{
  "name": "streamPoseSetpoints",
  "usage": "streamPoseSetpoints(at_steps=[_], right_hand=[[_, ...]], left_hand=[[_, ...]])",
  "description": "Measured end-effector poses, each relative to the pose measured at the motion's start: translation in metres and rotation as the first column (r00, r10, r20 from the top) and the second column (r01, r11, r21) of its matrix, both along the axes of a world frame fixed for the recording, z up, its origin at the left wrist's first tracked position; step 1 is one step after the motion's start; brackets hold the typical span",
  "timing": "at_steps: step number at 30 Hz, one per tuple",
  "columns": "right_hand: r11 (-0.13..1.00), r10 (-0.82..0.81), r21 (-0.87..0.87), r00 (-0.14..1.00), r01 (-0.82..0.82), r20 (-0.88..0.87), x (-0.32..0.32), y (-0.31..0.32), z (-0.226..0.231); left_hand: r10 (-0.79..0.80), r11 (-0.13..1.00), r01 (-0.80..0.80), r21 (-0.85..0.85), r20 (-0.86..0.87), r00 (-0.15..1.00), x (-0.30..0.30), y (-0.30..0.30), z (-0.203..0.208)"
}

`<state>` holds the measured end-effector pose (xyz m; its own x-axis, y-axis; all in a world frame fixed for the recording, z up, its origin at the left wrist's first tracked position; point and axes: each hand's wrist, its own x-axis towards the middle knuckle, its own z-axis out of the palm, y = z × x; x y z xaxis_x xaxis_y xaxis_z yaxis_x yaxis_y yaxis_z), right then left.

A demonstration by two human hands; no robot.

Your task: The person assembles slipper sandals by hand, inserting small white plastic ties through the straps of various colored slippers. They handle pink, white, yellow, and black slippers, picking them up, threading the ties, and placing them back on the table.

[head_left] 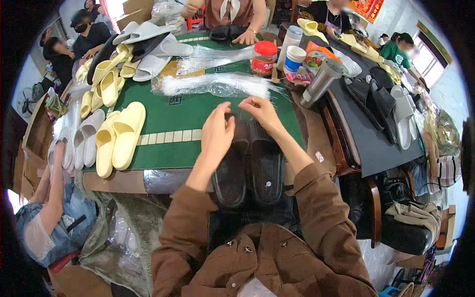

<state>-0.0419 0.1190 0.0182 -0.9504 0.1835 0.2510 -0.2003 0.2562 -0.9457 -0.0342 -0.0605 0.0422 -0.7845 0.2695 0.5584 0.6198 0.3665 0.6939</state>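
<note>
A pair of black slide slippers lies side by side in front of me at the table's near edge, the left slipper (pixel 230 175) and the right slipper (pixel 267 173) with toes pointing away. Over the left one's strap hovers my left hand (pixel 216 129), fingers slightly bent, thumb apart from the forefinger, nothing seen in it. My right hand (pixel 263 114) is closed in a pinch above the right slipper's toe end; whatever is between its fingertips is too small to make out. Just beyond both hands is a bundle of thin clear plastic strands (pixel 213 85).
Pale yellow slippers (pixel 127 136) and grey slippers (pixel 89 138) stand on the green table mat (pixel 170 158). A red-lidded jar (pixel 264 58), a white cup (pixel 295 57) and a steel tumbler (pixel 322 81) stand at the far right. Other people work around the tables.
</note>
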Motion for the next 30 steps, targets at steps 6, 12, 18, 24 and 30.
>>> streamPoseSetpoints(at_steps=[6, 12, 18, 24, 30], right_hand=[[0.989, -0.031, -0.142, 0.999, 0.033, 0.019, 0.010, -0.002, 0.002], [0.917, -0.107, -0.398, 0.974, 0.019, -0.200, 0.009, -0.003, -0.001], [0.942, -0.084, -0.335, 0.959, -0.012, -0.270, 0.008, -0.002, 0.000], [0.966, -0.124, -0.247, 0.971, 0.071, -0.206, 0.010, -0.005, 0.001], [0.960, -0.106, -0.276, 0.976, 0.050, -0.191, 0.012, -0.003, -0.001]], left_hand=[[-0.382, 0.924, 0.350, 0.156, 0.434, 0.816, -0.057, 0.036, -0.025], [-0.357, 0.929, 0.259, 0.265, 0.455, 0.816, -0.054, 0.038, -0.032], [-0.329, 0.936, 0.239, 0.259, 0.400, 0.855, -0.047, 0.038, -0.028], [-0.305, 0.935, 0.209, 0.287, 0.345, 0.888, -0.042, 0.036, -0.031], [-0.326, 0.928, 0.236, 0.288, 0.326, 0.887, -0.038, 0.036, -0.032]])
